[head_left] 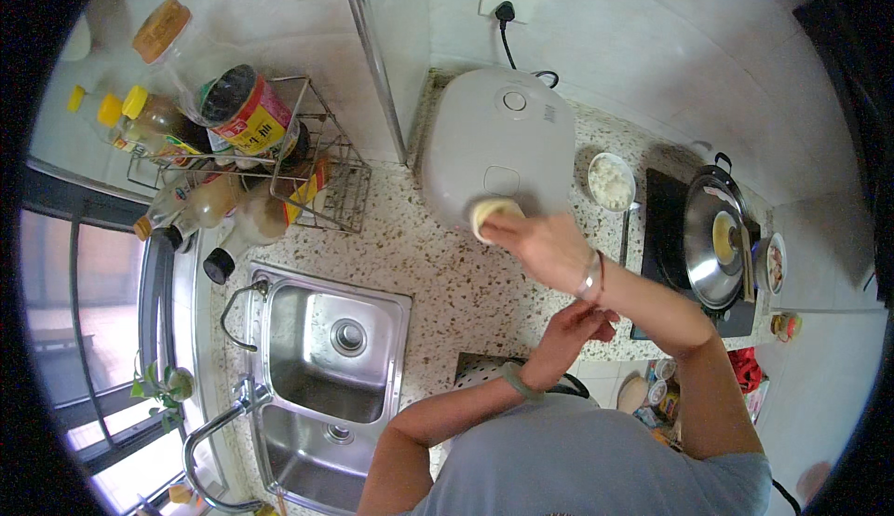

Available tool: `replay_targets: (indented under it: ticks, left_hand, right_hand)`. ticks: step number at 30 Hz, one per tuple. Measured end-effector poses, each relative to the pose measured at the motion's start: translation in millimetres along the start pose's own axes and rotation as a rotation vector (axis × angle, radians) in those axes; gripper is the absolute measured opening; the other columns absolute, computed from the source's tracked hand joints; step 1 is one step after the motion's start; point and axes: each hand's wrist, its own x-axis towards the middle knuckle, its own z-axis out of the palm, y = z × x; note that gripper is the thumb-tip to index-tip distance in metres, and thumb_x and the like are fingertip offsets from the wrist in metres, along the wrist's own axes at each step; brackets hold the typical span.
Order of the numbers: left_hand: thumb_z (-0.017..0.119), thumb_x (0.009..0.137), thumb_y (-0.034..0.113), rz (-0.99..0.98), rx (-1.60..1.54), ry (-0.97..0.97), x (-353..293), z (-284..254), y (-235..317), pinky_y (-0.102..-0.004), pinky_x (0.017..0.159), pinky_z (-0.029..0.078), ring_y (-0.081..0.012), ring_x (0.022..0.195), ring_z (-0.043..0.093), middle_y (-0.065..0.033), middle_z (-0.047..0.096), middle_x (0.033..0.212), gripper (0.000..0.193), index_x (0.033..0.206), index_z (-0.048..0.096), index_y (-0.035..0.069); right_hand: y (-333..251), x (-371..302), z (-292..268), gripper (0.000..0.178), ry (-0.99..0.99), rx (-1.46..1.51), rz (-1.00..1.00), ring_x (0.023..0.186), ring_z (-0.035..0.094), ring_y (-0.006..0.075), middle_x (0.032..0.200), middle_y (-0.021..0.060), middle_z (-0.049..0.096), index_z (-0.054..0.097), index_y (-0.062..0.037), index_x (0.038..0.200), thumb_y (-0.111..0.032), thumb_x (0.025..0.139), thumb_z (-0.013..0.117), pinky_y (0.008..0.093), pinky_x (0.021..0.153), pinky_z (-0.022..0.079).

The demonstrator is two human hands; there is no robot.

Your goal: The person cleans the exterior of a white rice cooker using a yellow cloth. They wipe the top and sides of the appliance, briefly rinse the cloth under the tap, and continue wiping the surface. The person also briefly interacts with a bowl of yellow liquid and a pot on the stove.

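My right hand [549,248] is closed on a small pale yellow cloth [495,218], bunched up, at the front edge of a light grey rice cooker [501,134]. The cloth seems to touch the cooker's lid, which is closed. Just below my right wrist, my left hand [570,332] hovers with its fingers loosely bent and partly apart, and nothing shows in it. Its fingertips are close to the right forearm; whether they touch it I cannot tell. A white bowl [612,182] with white food stands right of the cooker.
At the right, a lidded wok [715,237] sits on a black cooktop [663,227], with another bowl [776,263] beyond. A double steel sink [400,330] is at the left, below a wire rack [349,190] of bottles. A plug [505,12] is in the wall socket.
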Motion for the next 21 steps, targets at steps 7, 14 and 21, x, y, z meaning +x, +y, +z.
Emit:
replay_targets:
  ticks: [7,14,21]
  left_hand:
    - [0.052,0.096,0.020,-0.083,0.054,-0.077,6.7,9.5,-18.8,-0.0278,0.081,0.051,-0.0128,0.087,0.059,-0.0057,0.062,0.097,0.026,0.109,0.057,-0.002]
    - [0.048,0.098,0.017,0.055,0.027,-0.073,23.4,9.6,-1.0,-0.0281,0.083,0.051,-0.0121,0.087,0.058,-0.0051,0.060,0.098,0.040,0.135,0.045,0.005]
    - [0.047,0.098,0.015,0.092,-0.034,0.003,32.7,6.2,4.8,-0.0281,0.085,0.051,-0.0113,0.086,0.057,-0.0056,0.059,0.100,0.038,0.136,0.046,0.008]
  right_hand:
    - [12.8,-33.5,-1.2,0.043,0.184,0.020,0.055,0.073,0.066,0.0187,0.113,-0.0001,0.061,0.059,-0.0133,0.117,-0.002,0.076,0.054,0.0291,0.055,0.053]
    - [60.3,-16.4,5.2,0.044,0.260,-0.034,0.149,0.075,0.066,0.0229,0.121,0.0008,0.060,0.062,-0.0168,0.115,-0.001,0.074,0.055,0.0341,0.057,0.054]
    - [76.9,18.4,7.2,0.040,0.225,0.047,0.054,0.080,0.066,0.0238,0.120,-0.0020,0.061,0.063,-0.0205,0.112,-0.005,0.076,0.057,0.0354,0.061,0.053]
